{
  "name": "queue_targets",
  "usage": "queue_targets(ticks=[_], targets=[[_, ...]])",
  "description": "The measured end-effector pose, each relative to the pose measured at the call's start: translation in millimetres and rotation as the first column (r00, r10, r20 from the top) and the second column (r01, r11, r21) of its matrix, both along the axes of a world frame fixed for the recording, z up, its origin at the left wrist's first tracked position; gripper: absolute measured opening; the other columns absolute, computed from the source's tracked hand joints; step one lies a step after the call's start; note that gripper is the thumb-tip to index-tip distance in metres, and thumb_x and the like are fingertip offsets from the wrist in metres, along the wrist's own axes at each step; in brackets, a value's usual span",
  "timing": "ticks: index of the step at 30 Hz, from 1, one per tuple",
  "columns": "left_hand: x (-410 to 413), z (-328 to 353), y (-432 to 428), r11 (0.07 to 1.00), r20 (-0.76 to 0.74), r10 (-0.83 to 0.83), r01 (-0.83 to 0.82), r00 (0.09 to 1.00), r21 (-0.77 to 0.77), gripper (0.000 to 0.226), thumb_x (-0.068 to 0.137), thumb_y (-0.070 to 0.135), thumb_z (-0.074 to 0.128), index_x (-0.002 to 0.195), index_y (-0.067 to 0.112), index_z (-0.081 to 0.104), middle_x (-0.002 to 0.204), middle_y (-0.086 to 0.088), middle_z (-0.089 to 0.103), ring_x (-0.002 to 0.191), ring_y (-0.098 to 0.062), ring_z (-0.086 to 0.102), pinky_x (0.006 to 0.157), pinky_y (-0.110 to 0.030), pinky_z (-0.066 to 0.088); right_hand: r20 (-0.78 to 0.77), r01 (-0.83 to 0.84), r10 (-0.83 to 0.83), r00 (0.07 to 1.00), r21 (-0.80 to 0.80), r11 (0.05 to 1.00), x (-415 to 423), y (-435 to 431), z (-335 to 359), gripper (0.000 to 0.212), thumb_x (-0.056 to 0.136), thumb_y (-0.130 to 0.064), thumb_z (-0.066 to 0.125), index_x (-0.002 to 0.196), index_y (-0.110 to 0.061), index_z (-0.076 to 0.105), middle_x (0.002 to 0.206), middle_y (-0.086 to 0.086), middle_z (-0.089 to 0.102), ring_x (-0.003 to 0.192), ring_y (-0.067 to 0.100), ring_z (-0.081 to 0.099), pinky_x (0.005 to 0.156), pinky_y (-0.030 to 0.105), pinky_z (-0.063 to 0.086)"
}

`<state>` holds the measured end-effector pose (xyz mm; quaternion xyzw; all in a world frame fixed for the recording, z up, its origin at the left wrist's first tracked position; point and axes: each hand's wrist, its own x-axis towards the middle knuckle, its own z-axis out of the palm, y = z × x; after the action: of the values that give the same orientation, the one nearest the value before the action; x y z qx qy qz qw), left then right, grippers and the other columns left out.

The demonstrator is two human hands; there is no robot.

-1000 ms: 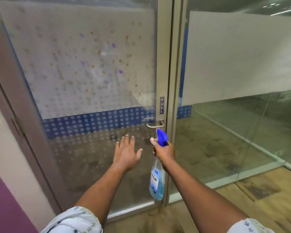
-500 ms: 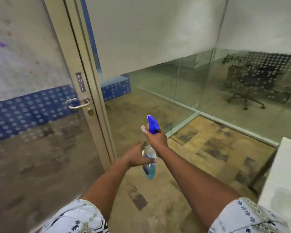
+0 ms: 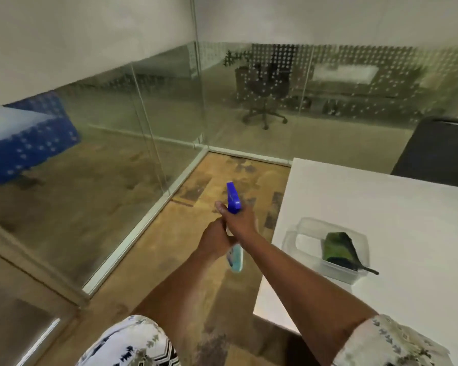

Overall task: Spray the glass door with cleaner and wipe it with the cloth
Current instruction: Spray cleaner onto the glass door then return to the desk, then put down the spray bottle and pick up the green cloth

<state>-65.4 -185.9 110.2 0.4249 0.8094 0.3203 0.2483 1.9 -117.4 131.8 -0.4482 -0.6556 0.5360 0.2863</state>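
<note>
White table (image 3: 381,220) right of hands, clear plastic tub (image 3: 306,228) on it, folded green cloth (image 3: 337,247) inside: soft, limp, light, pinch top fold. Clear spray bottle with blue trigger head (image 3: 233,198), blue liquid, light, slick; right hand (image 3: 239,224) clenched round neck. Left hand (image 3: 212,240) wraps bottle body just below. Glass door out of view.

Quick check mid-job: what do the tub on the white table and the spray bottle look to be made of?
The shallow clear tub looks like thin glossy plastic: the table shows through its walls. The dark green cloth lies bunched inside, soft and matte. The spray bottle seems translucent plastic holding pale blue liquid, with an opaque blue trigger head; both hands hold it.
</note>
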Motion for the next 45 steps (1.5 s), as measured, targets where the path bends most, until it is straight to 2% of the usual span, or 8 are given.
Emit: queue_targets(ticks=[3,10,17,26,31,35,39,45], targets=[[41.5,-12.6,50.6,0.999,0.022,-0.043,0.043,0.999,0.003,0.039,0.085,0.019,0.074,0.120,0.005,0.067,0.106,-0.015,0.075,0.097,-0.032,0.072,0.072,-0.032,0.049,0.109,-0.010,0.005,0.994,0.047,0.999,54.5,46.6,-8.3,0.036,0.084,-0.056,0.078,0.087,-0.023,0.066,0.074,-0.007,0.064,0.077,0.018,0.062,0.065,0.027,0.045],[105.5,-60.0,124.5,0.997,0.109,-0.069,0.071,0.992,-0.018,0.066,0.083,0.038,0.082,0.137,0.011,0.056,0.129,-0.008,0.068,0.120,-0.029,0.065,0.110,-0.039,0.048,0.431,-0.083,0.024,0.902,0.120,0.989,174.4,119.8,-52.5,0.075,0.082,-0.066,0.073,0.138,-0.017,0.061,0.140,0.006,0.062,0.130,0.023,0.056,0.104,0.034,0.045],[125.0,-96.6,149.3,1.000,0.052,-0.019,0.020,0.998,-0.012,0.071,0.077,0.044,0.086,0.131,0.012,0.053,0.121,-0.005,0.066,0.106,-0.023,0.062,0.100,-0.026,0.039,0.675,0.074,-0.121,0.728,0.099,0.992,255.1,161.6,-105.4,0.044,0.096,-0.042,0.064,0.125,-0.008,0.064,0.123,0.015,0.065,0.119,0.034,0.061,0.096,0.037,0.049],[135.3,-125.6,163.9,0.994,0.194,-0.107,0.110,0.975,-0.006,0.055,0.079,0.033,0.087,0.112,0.033,0.043,0.105,0.011,0.058,0.088,-0.011,0.059,0.074,-0.013,0.044,0.775,0.196,-0.099,0.624,-0.033,0.980,291.4,196.6,-135.9,0.056,0.095,-0.040,0.061,0.142,-0.012,0.049,0.135,0.016,0.055,0.127,0.037,0.053,0.098,0.042,0.048],[146.4,-141.4,174.1,0.977,0.254,-0.181,0.203,0.950,-0.061,0.064,0.080,0.036,0.085,0.133,0.021,0.051,0.114,0.009,0.060,0.105,-0.019,0.062,0.085,-0.026,0.050,0.795,0.156,0.042,0.605,-0.171,0.973,296.5,210.5,-142.6,0.062,0.088,-0.054,0.071,0.130,-0.010,0.063,0.126,0.013,0.067,0.118,0.034,0.064,0.095,0.038,0.052],[149.0,-146.2,180.5,0.971,0.260,-0.205,0.229,0.944,-0.065,0.069,0.081,0.037,0.084,0.138,0.018,0.050,0.118,0.009,0.060,0.106,-0.018,0.061,0.091,-0.031,0.054,0.892,0.075,0.091,0.442,-0.138,0.987,294.3,217.8,-143.9,0.069,0.083,-0.059,0.074,0.135,-0.017,0.056,0.130,0.004,0.063,0.125,0.026,0.060,0.100,0.034,0.049],[142.4,-148.5,183.3,0.963,0.250,-0.233,0.258,0.940,-0.073,0.065,0.081,0.040,0.083,0.134,0.025,0.049,0.118,0.012,0.060,0.106,-0.015,0.061,0.092,-0.030,0.055,0.902,-0.052,0.245,0.356,-0.243,0.969,288.3,229.1,-136.9,0.028,0.084,-0.033,0.074,0.102,-0.020,0.055,0.101,0.006,0.052,0.085,0.023,0.053,0.065,0.015,0.045],[139.8,-149.2,182.3,0.954,0.235,-0.254,0.283,0.938,-0.097,0.063,0.080,0.046,0.083,0.129,0.030,0.047,0.123,0.007,0.063,0.110,-0.017,0.062,0.096,-0.035,0.057,0.928,-0.120,0.294,0.230,-0.273,0.954,286.4,233.4,-133.5,0.032,0.093,-0.032,0.067,0.119,-0.014,0.066,0.115,0.008,0.065,0.112,0.030,0.061,0.087,0.032,0.047]])
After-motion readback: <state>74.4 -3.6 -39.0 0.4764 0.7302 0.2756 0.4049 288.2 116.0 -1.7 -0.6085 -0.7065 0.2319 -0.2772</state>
